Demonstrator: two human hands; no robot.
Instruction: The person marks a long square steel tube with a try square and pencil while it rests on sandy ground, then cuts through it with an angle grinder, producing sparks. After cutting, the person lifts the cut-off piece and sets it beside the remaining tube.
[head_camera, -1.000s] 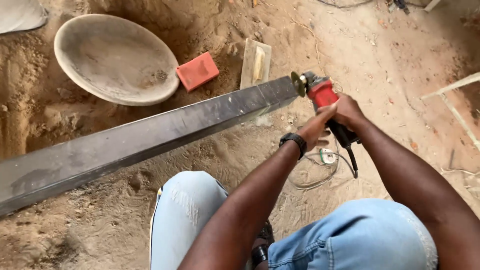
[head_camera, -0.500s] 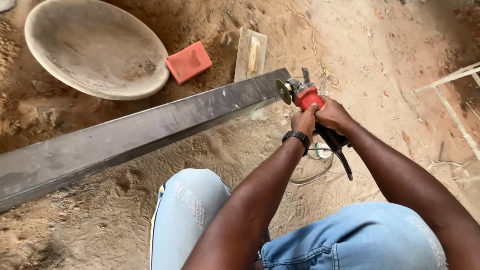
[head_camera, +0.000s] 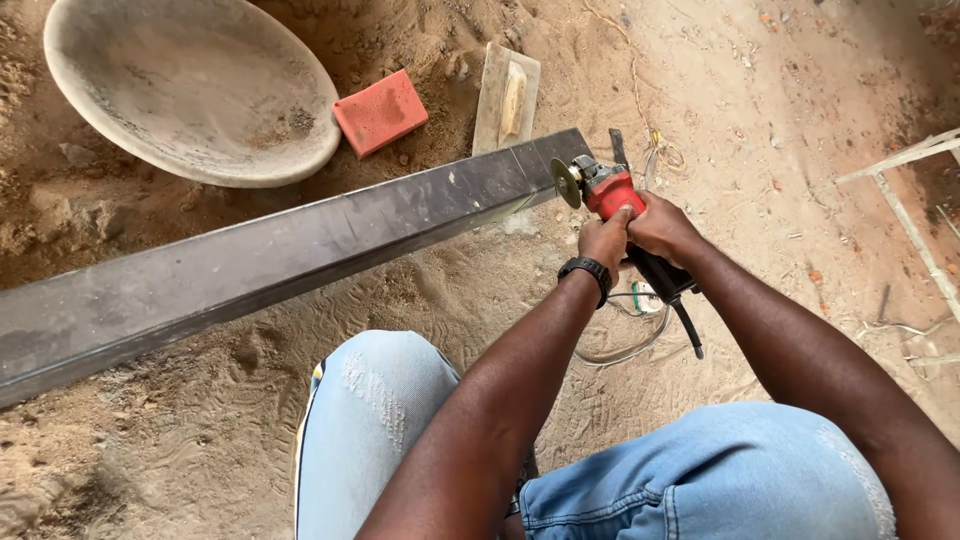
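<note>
Head view: both hands wrap the red-and-black angle grinder (head_camera: 615, 195) at 1 o'clock. Left hand (head_camera: 603, 240) closed on its red body, right hand (head_camera: 662, 228) closed just behind on the black handle. Disc sits at the end of the long dark steel box beam (head_camera: 300, 250), which runs to 9 o'clock over the sandy ground (head_camera: 780, 120). At 11 o'clock: wide grey metal pan (head_camera: 190, 90), red rectangular brick (head_camera: 380, 112), wooden-handled float (head_camera: 507, 95).

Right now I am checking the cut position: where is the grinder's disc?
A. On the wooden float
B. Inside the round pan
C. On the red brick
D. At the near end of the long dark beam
D: both hands hold the red angle grinder with its disc at the end of the dark beam.
</note>
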